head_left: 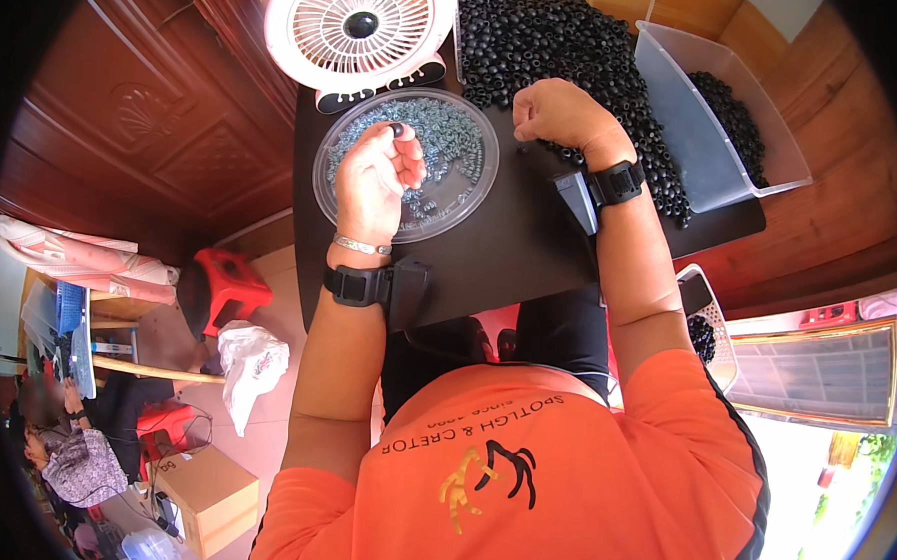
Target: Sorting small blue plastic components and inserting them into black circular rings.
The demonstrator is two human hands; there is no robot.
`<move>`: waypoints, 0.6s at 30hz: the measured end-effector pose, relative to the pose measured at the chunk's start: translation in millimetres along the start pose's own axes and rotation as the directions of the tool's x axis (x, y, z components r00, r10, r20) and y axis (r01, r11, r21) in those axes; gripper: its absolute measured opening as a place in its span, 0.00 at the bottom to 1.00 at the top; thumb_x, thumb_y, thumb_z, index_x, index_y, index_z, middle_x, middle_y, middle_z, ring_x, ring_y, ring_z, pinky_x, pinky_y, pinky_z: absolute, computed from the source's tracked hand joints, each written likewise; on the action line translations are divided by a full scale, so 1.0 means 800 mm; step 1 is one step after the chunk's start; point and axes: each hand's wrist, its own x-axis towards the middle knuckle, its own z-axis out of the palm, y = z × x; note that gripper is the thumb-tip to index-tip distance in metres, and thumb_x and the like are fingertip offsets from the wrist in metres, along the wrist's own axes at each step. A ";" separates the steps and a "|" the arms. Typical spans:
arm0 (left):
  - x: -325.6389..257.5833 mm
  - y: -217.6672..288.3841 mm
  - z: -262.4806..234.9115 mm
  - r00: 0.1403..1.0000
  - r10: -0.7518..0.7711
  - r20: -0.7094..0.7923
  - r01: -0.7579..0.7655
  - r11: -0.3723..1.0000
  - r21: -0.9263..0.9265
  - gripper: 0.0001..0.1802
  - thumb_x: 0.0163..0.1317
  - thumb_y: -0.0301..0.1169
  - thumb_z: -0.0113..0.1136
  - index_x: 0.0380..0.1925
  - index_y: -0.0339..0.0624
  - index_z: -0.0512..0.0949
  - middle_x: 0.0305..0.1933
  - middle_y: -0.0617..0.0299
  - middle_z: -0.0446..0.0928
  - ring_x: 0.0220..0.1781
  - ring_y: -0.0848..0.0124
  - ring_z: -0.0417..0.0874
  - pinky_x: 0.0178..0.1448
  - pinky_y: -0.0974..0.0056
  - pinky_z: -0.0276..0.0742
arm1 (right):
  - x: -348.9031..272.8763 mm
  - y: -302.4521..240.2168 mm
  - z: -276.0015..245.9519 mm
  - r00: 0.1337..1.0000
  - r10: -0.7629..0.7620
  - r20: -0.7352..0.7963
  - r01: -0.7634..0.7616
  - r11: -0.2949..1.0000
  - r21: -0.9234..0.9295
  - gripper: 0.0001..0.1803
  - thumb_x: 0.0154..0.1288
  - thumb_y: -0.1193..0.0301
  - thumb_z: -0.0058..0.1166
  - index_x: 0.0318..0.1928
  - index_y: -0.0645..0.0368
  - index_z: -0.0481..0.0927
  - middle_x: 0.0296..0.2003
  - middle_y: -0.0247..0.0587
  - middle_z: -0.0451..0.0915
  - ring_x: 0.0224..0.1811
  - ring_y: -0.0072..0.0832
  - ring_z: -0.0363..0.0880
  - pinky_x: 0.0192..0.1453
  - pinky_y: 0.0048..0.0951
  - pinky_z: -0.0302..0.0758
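Observation:
My left hand [373, 182] is raised over a round clear plastic tray, its fingers curled. Between its thumb and fingertip it pinches a small black round part [396, 130]. Small clear bluish pieces [440, 125] lie scattered in the tray [489, 167]. My right hand [566, 117] hangs at the near left edge of a large heap of small black ring-like parts [549, 39], fingers bent and pressed together. Whatever its fingertips hold, if anything, is hidden. Each wrist wears a black strap with a box-like device.
A white and pink fan [360, 24] stands behind the tray. At the right, a translucent bin [676, 110] holds more black parts. Below the dark table [511, 233] are a white basket [721, 342] and a red stool [230, 288]. Another person [85, 464] sits at the far left.

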 end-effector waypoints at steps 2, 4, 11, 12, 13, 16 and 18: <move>-0.001 0.001 0.004 1.000 -0.007 -0.020 0.007 1.000 0.000 0.11 0.67 0.35 0.46 0.35 0.39 0.74 0.27 0.60 0.76 0.25 0.69 0.77 0.30 0.68 0.70 | 0.003 0.004 0.005 0.999 -0.047 0.028 0.048 0.998 -0.049 0.07 0.43 0.70 0.65 0.24 0.58 0.81 0.22 0.41 0.80 0.26 0.36 0.79 0.33 0.33 0.74; -0.001 0.000 0.005 1.000 -0.018 -0.024 0.018 1.000 0.004 0.11 0.67 0.35 0.47 0.35 0.39 0.74 0.28 0.59 0.76 0.25 0.69 0.77 0.30 0.68 0.70 | 0.005 0.004 0.011 0.994 -0.089 0.056 0.094 0.991 -0.095 0.07 0.42 0.70 0.65 0.23 0.58 0.81 0.21 0.41 0.80 0.26 0.36 0.79 0.33 0.33 0.74; 0.003 -0.003 -0.001 0.996 -0.061 0.066 0.062 0.998 -0.008 0.11 0.67 0.35 0.47 0.35 0.39 0.75 0.28 0.58 0.77 0.25 0.68 0.78 0.30 0.67 0.71 | 0.016 0.011 0.025 0.995 -0.080 -0.058 0.073 0.992 -0.104 0.07 0.45 0.70 0.64 0.25 0.59 0.82 0.23 0.42 0.81 0.27 0.36 0.79 0.35 0.32 0.75; 0.003 -0.004 -0.001 0.991 -0.078 0.112 0.079 0.997 -0.007 0.11 0.66 0.36 0.49 0.37 0.40 0.75 0.31 0.58 0.76 0.29 0.66 0.78 0.32 0.65 0.71 | 0.018 0.005 0.023 0.981 -0.104 -0.164 0.106 0.994 0.003 0.07 0.49 0.71 0.63 0.28 0.60 0.82 0.25 0.41 0.82 0.28 0.33 0.80 0.35 0.30 0.75; 0.002 -0.006 0.000 0.990 -0.087 0.114 0.087 0.996 0.004 0.11 0.67 0.36 0.48 0.38 0.40 0.75 0.31 0.57 0.76 0.29 0.65 0.78 0.32 0.66 0.71 | 0.019 -0.001 0.021 0.980 -0.113 -0.166 0.115 0.993 0.002 0.07 0.49 0.71 0.63 0.28 0.60 0.82 0.25 0.41 0.82 0.28 0.33 0.80 0.35 0.30 0.75; -0.004 -0.008 0.010 0.985 -0.085 0.151 0.079 0.996 0.049 0.11 0.67 0.35 0.47 0.35 0.39 0.75 0.28 0.60 0.78 0.26 0.71 0.78 0.30 0.71 0.70 | 0.017 -0.025 0.023 0.976 -0.151 -0.154 0.216 0.682 0.699 0.10 0.63 0.74 0.57 0.44 0.65 0.80 0.34 0.36 0.83 0.35 0.19 0.78 0.42 0.21 0.76; -0.006 -0.010 0.011 0.985 -0.085 0.150 0.077 0.995 0.055 0.12 0.68 0.35 0.47 0.35 0.39 0.75 0.29 0.60 0.78 0.26 0.71 0.78 0.30 0.71 0.71 | 0.015 -0.043 0.031 0.953 -0.253 -0.165 0.272 0.480 0.834 0.09 0.65 0.74 0.57 0.44 0.63 0.80 0.36 0.36 0.83 0.38 0.19 0.79 0.46 0.21 0.75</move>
